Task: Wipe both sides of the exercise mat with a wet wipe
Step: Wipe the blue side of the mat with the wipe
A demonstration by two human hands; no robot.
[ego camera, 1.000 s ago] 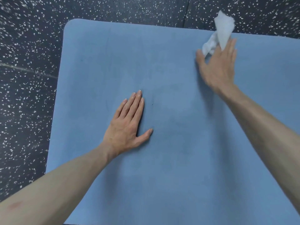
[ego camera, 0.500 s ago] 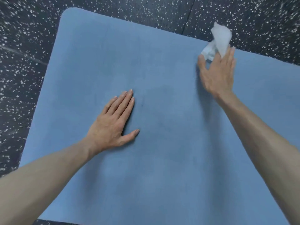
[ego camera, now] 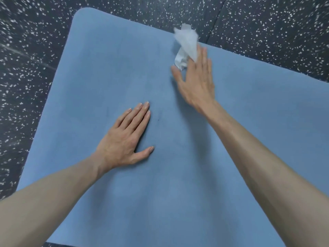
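**One mat, one wipe, two hands on a speckled floor**

Where the dark rubber floor (ego camera: 267, 24) shows, it is flecked with white specks and crossed by thin seams between its tiles; it frames the top and left of the view. Laid flat on it is a single blue exercise mat (ego camera: 110, 59) with a rounded far-left corner, its matte surface filling most of the picture and carrying a few faint dark marks near the middle.

Two bare forearms reach in from the lower edge. The left hand (ego camera: 124, 139) rests palm down on the mat near its centre, fingers (ego camera: 140, 113) straight and close together, thumb spread to the side, holding nothing. The right hand (ego camera: 197, 81) is further off, near the mat's far edge, and blurred. Its fingers are extended over one crumpled white wet wipe (ego camera: 187, 45), with the thumb spread out to the left; the wipe bunches out beyond the fingertips, partly over the mat's edge and the floor. Whether the fingers pinch the wipe or merely press it down cannot be told.
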